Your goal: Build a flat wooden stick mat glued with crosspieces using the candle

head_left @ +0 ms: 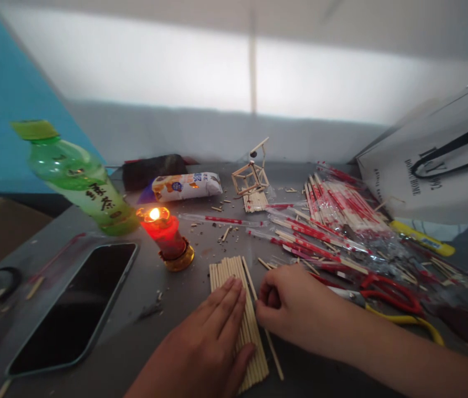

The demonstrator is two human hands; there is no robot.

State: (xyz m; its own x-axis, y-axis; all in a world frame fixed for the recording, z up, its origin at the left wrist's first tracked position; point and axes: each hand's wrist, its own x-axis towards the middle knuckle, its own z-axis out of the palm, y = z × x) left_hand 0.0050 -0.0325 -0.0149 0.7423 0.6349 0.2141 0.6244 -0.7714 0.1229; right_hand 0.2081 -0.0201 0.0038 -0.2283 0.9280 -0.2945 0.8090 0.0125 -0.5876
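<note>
A row of wooden chopsticks (254,354) lies side by side on the grey table. My left hand (213,326) rests flat on this row, fingers stretched out, holding it down. Just right of the row, one separate chopstick (275,354) lies at a slight angle. My right hand (292,304) is closed at that chopstick, with thumb and curled fingers against its middle; the grip itself is partly hidden. A lit red candle (167,237) in a gold base stands beyond my left hand. Farther back is a small frame of glued sticks (252,179) on a short stick mat.
Wrapped chopsticks (337,210) pile up at the right, near scissors (395,296), a yellow cutter (422,239) and a paper bag (445,166). Left are a phone (76,309) and a green bottle (80,177). A snack packet (188,187) lies behind the candle.
</note>
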